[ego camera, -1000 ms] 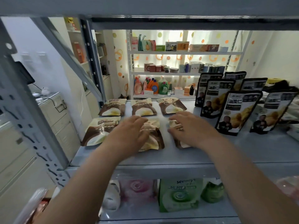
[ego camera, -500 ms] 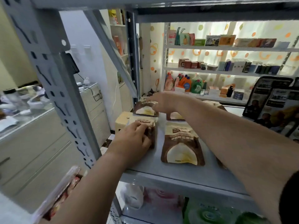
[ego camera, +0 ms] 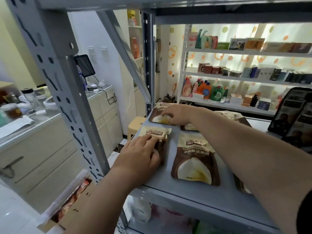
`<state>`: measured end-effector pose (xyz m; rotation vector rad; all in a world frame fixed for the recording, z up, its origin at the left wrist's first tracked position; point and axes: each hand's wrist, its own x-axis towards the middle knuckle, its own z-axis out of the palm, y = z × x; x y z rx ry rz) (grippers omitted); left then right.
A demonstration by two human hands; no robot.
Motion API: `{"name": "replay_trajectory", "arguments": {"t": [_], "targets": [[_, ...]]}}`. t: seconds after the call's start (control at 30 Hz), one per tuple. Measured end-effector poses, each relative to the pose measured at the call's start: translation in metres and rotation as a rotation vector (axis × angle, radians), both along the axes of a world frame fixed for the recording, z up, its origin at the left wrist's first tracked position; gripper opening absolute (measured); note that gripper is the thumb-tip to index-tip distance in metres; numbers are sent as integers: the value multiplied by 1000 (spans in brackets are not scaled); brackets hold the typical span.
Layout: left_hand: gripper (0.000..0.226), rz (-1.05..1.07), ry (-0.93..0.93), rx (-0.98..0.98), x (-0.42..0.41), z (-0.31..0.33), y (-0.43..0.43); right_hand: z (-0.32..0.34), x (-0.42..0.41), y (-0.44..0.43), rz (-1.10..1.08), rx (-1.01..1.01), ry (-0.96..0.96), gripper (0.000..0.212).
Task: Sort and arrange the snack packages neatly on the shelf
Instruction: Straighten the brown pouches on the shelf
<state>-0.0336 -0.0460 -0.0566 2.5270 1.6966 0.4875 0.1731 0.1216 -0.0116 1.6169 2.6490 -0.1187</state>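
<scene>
The left hand [ego camera: 140, 154] presses flat, fingers straight, on the front packet [ego camera: 156, 132] at the shelf's [ego camera: 194, 196] left edge. The right hand [ego camera: 177, 114], fingers slightly bent, touches the back packet [ego camera: 156, 117] in the left corner.

My left hand [ego camera: 140, 156] on front-left pack [ego camera: 156, 132], right hand [ego camera: 176, 114] on back-left pack [ego camera: 156, 117]; third pack [ego camera: 194, 159] front-middle of shelf [ego camera: 185, 197].

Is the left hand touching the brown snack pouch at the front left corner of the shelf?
Touching. The head view shows the left hand lying flat on the pouch, with its fingers covering the pouch's lower part.
</scene>
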Motion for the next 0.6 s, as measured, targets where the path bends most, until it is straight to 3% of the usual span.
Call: {"name": "replay_trajectory", "arguments": {"t": [0.37, 0.47, 0.6], "targets": [[50, 1, -17, 26, 0, 0, -3, 18, -11, -26, -90, -16, -18, 50], [49, -37, -25, 77, -2, -1, -5, 37, -10, -65, -133, 9, -59, 39], [49, -81, -63, 94, -2, -5, -8, 40, -3, -155, -189, 63, -97, 54]]}}
